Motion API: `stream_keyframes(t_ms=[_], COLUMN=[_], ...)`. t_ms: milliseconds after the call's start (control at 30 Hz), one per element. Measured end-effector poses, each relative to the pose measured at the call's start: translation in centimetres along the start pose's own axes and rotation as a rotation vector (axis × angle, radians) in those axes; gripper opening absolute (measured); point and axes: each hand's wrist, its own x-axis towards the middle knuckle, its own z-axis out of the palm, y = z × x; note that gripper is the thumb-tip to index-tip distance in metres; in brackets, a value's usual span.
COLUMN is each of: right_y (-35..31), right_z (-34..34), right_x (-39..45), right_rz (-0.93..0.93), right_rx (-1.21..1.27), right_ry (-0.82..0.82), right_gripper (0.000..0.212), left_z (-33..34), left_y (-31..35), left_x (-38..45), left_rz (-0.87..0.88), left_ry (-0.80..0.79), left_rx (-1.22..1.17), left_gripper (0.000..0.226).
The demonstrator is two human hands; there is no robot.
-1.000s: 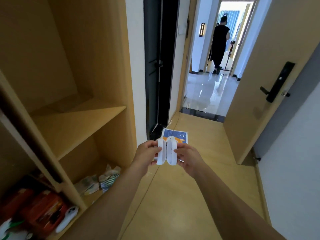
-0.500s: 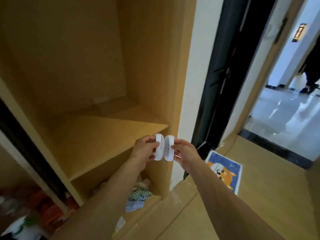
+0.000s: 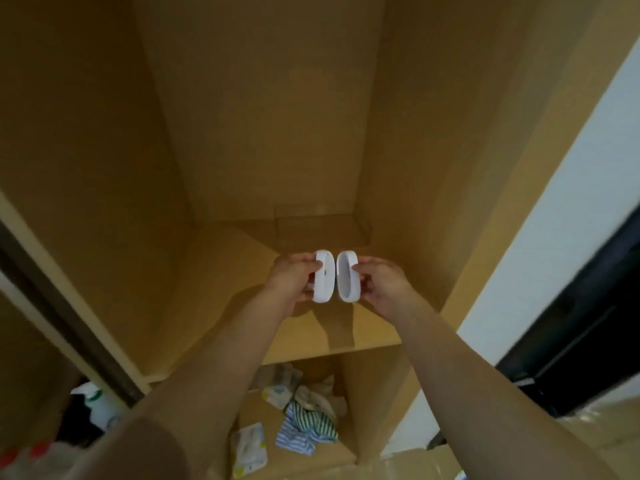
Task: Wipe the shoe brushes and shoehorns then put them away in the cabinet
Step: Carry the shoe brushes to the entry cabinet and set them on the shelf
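Two white oval shoe brushes are held upright side by side over the wooden cabinet shelf [image 3: 214, 306]. My left hand [image 3: 291, 280] grips the left white brush [image 3: 323, 276] by its outer side. In my right hand [image 3: 379, 282] is the right white brush [image 3: 347, 276], its hollow back facing me. The two brushes stand a narrow gap apart, just above the shelf surface. No bristles show from here. No shoehorn is in view.
The cabinet's compartment below holds striped cloths [image 3: 306, 424] and a wipes packet [image 3: 249, 448]. A dark door edge [image 3: 59, 306] runs down the left, with a white bottle [image 3: 98, 403] beyond it. A white wall [image 3: 554, 271] and black door frame [image 3: 581, 327] lie right.
The view has swung left from the hallway to face the cabinet. Both hands have carried the two brushes forward, from beside the shelf's front corner to over the shelf.
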Motion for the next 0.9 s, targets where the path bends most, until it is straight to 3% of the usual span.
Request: stream_keyframes(t_ms=[167,467,733,900], right_y=[-3.6,-10.0,-11.1,-10.6], right_z=[2.7,5.9,7.4,7.6], right_x=[7.1,19.4,27.4,29.3], right_rz=[-0.026,-0.147,0.021,0.067], right_rx=[-0.034,-0.108,-0.254,-0.208], right_ry=[-0.137,-0.084,-0.019,0.021], right_gripper=[0.025,0.031,0.040,0.038], left_z=[-0.2,2.2,3.5,3.8], left_y=[3.3,9.6,9.4,8.2], left_x=[6.5,19.5,26.9,29.7], left_rz=[0.018,-0.057,-0.202,-0.246], left_ry=[-0.013,-0.032,-0.025,-0.012], left_rx=[0.001,-0.021,-0.160,-0.190], left_gripper=[0.024,0.029,0.040,0.039])
